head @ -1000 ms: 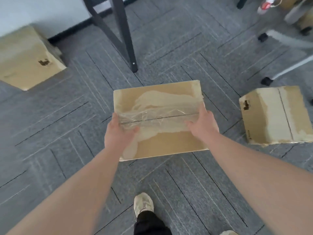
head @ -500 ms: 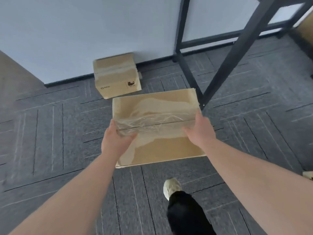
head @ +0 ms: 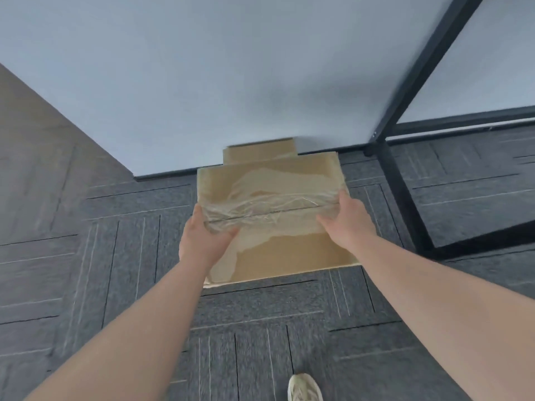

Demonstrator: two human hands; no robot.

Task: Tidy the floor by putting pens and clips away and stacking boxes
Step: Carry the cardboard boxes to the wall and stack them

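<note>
I carry a flat brown cardboard box (head: 278, 250) with crinkled clear tape across its top seam, held off the floor in front of me. My left hand (head: 202, 241) grips its left edge and my right hand (head: 347, 224) grips its right edge. Behind and below it a second cardboard box (head: 257, 150) stands on the carpet against the white wall; only its top far strip shows above the carried box.
Grey carpet tiles (head: 121, 256) cover the floor. A black metal table frame (head: 405, 195) stands at the right, with a leg and floor bars. A brown panel (head: 37, 157) rises at the left. My shoe (head: 304, 387) shows at the bottom.
I have walked toward the wall with the box. The box on the floor, earlier visible up and to the left, is now mostly hidden behind the carried box. The table frame has shifted right.
</note>
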